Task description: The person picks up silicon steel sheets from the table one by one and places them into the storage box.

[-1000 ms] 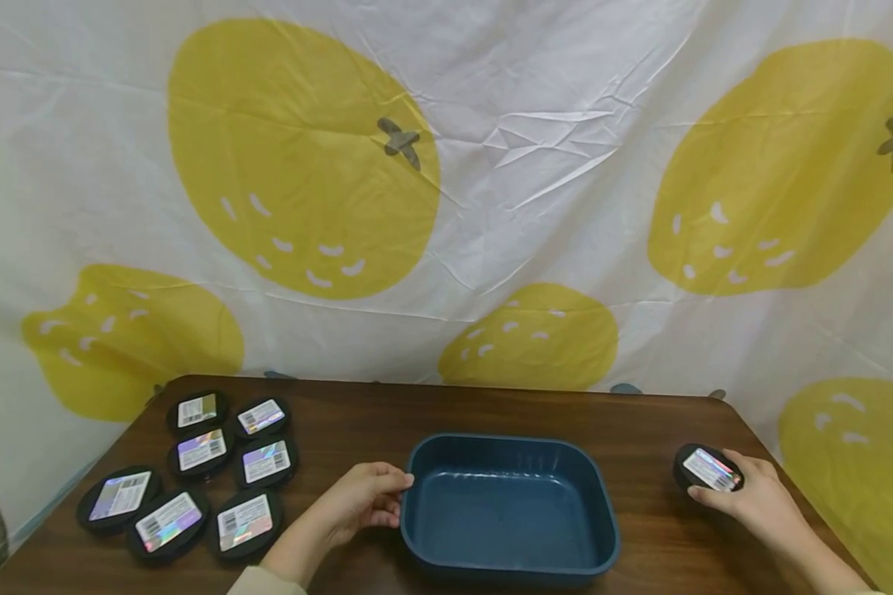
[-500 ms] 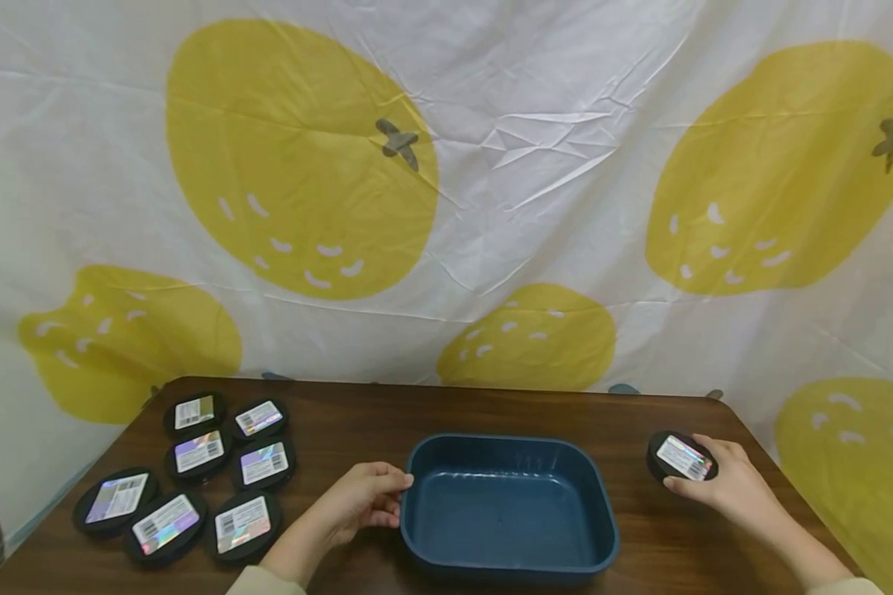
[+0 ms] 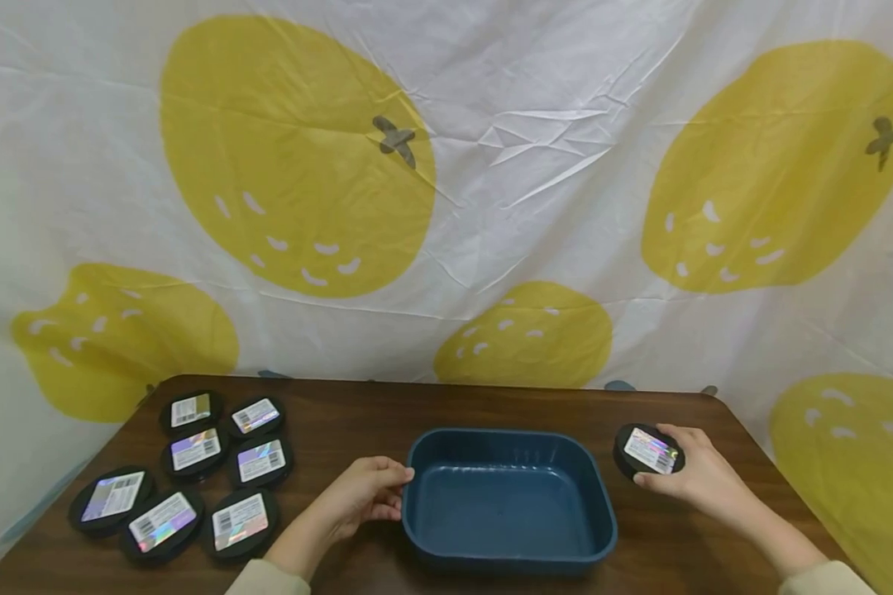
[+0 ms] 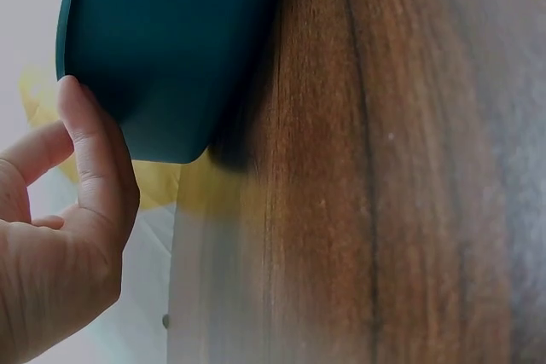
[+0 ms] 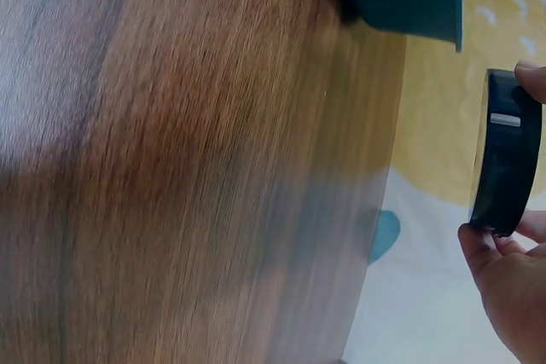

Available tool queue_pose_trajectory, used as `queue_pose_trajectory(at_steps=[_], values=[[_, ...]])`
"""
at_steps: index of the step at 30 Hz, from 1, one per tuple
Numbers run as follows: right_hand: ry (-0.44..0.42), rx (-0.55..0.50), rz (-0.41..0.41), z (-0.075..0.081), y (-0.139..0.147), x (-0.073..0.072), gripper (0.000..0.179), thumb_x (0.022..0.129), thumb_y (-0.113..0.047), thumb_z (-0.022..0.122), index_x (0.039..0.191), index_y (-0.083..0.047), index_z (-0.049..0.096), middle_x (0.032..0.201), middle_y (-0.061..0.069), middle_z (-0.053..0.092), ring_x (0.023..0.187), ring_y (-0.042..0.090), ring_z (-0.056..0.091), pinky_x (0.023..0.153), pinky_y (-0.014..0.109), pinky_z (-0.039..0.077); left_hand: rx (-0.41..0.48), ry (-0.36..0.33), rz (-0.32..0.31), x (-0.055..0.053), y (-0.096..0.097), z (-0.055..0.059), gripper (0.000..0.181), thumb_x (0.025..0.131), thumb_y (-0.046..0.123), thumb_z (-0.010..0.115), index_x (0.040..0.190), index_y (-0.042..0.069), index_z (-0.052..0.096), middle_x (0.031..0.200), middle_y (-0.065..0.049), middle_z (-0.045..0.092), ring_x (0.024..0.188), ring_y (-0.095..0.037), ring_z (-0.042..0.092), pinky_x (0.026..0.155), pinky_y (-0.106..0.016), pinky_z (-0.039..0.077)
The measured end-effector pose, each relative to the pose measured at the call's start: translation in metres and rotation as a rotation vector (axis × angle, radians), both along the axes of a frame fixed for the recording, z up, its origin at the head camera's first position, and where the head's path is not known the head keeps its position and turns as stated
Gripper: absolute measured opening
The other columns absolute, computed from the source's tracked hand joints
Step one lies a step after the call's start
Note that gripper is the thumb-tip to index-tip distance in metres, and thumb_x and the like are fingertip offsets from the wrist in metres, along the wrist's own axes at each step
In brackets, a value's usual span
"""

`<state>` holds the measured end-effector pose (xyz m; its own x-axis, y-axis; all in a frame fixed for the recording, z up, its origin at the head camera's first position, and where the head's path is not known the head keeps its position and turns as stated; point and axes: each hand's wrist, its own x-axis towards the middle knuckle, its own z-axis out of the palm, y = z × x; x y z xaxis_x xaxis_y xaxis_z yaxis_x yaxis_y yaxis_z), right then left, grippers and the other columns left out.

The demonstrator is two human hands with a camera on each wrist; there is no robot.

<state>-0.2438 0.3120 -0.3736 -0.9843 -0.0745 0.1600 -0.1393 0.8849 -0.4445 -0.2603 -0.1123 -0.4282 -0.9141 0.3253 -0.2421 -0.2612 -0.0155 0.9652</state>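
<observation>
Black disc point(image 5: 510, 164), flat, round, shiny label point(image 3: 651, 449) upward, gripped by right hand point(image 3: 690, 464), just right of smooth blue rounded-rectangular basin point(image 3: 506, 516); left hand point(image 3: 368, 493) pinching basin's left side; wood-grain table point(image 3: 346, 417) beneath.

Our left hand point(image 3: 365, 494) holds its fingers point(image 4: 95, 164) bent; our right hand point(image 3: 690, 467) grips, thumb point(image 3: 656, 483) and fingers apart. Both forearms point(image 3: 770, 533) reach forward.

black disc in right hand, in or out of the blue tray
Out: the head view shows the right hand gripping the black disc right of the blue tray, outside it.
</observation>
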Motion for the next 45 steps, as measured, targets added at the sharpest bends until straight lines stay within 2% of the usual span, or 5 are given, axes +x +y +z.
queue_pose_trajectory(at_steps=[11,22,29,38,45], values=[[0.004,-0.01,0.022,0.01,-0.017,0.001,0.086,0.068,-0.041,0.079,0.13,0.008,0.044,0.123,0.031,0.042,0.099,0.038,0.052,0.077,0.048,0.044,0.003,-0.001,0.018,-0.001,0.004,0.003,0.015,0.089,0.015,0.059,0.092,0.001,0.054,0.068,-0.002,0.052,0.054,-0.006,0.052,0.05,-0.019,0.049],[-0.013,-0.039,0.066,0.02,-0.045,0.005,0.087,0.065,-0.042,0.081,0.13,0.004,0.046,0.124,0.026,0.045,0.101,0.034,0.052,0.08,0.046,0.044,0.003,0.005,0.014,-0.003,0.005,0.002,0.015,0.09,0.016,0.059,0.093,0.001,0.055,0.068,-0.002,0.052,0.054,-0.007,0.052,0.05,-0.019,0.049],[-0.014,-0.062,0.105,0.02,-0.06,0.007,0.087,0.064,-0.041,0.082,0.13,0.002,0.047,0.122,0.022,0.046,0.099,0.029,0.053,0.08,0.042,0.044,0.01,0.004,0.013,-0.002,0.005,0.002,0.014,0.09,0.015,0.059,0.092,0.002,0.055,0.068,-0.002,0.053,0.054,-0.006,0.052,0.05,-0.018,0.049],[-0.081,-0.115,0.144,0.019,-0.077,0.007,0.09,0.061,-0.039,0.083,0.132,0.002,0.045,0.125,0.02,0.045,0.091,0.023,0.052,0.075,0.035,0.043,0.012,0.002,0.012,-0.001,0.004,0.001,0.014,0.09,0.015,0.059,0.091,0.002,0.055,0.068,-0.002,0.052,0.054,-0.006,0.052,0.05,-0.018,0.049],[-0.098,-0.089,0.157,0.015,-0.089,0.009,0.09,0.059,-0.036,0.084,0.131,0.003,0.046,0.126,0.02,0.045,0.09,0.022,0.052,0.074,0.035,0.044,0.013,0.007,0.012,-0.001,0.003,-0.001,0.014,0.089,0.016,0.059,0.091,0.002,0.055,0.068,-0.001,0.052,0.054,-0.006,0.052,0.05,-0.018,0.049]])
